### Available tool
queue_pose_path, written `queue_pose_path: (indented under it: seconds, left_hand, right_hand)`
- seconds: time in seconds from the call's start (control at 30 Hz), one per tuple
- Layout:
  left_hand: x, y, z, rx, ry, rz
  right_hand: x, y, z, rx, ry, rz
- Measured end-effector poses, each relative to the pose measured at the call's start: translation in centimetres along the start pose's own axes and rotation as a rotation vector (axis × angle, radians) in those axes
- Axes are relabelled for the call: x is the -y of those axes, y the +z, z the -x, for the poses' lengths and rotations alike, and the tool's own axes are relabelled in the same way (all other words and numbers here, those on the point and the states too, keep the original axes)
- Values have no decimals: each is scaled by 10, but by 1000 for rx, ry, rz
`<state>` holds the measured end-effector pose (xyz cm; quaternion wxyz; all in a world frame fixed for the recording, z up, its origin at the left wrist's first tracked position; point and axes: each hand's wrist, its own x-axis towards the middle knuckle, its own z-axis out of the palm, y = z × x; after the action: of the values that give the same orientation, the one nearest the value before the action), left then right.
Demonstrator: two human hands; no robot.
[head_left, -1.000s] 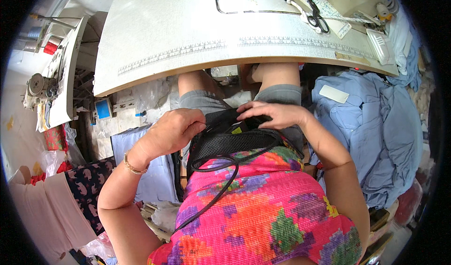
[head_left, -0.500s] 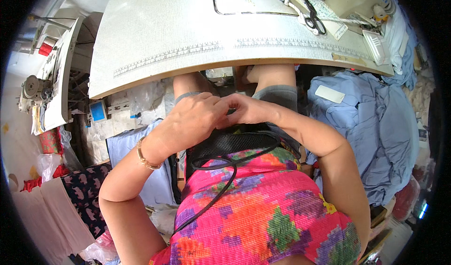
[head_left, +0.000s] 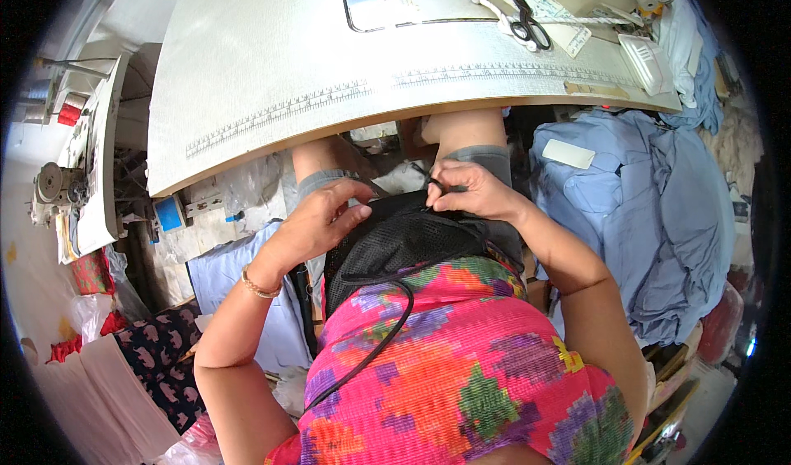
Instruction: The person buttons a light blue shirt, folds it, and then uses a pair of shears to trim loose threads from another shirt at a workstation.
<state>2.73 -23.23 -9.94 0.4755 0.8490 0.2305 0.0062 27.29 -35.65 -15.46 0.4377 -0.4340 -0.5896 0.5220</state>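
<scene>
Head cam, status: blk mesh bag [head_left: 404, 246] rests on the wearer's lap [head_left: 484, 162], against the patterned top [head_left: 437, 366], on the near side of the table [head_left: 272, 61]. I read the 2 hands as apart. L hand [head_left: 320, 219] is at the bag's upper L edge, thumb & forefinger parted; can't tell if its hidden fingers grip the mesh. R hand [head_left: 478, 191] is pinched on a thin blk cord end [head_left: 437, 186] at the bag's upper R side. 1 long blk cord [head_left: 410, 304] trails slack over the top.

Handling (my est.): bag lt. wt., soft, limp — it'll fold rather than hold shape. Mesh may snag; cord looks smooth, may slip. Rec. hold pts.: L on the bag's upper edge, R in a fingertip pinch near the cord end — I'd avoid pulling on open mesh.
</scene>
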Motion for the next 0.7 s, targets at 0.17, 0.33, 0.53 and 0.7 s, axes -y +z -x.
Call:
queue_pose_path:
  seconds: [0.17, 0.33, 0.53, 0.7]
  left_hand:
    - [16, -6, 9, 25, -143, 57]
    - [29, -6, 10, 1, -144, 94]
    - [5, -31, 18, -45, -144, -32]
    - [-14, -80, 21, -385, -16, -63]
  right_hand:
    - [-8, -17, 22, -24, 37, 42]
    - [-2, -17, 14, 63, 60, 13]
    - [-21, -20, 26, 65, 95, 9]
    - [-27, -26, 44, -156, 324, 77]
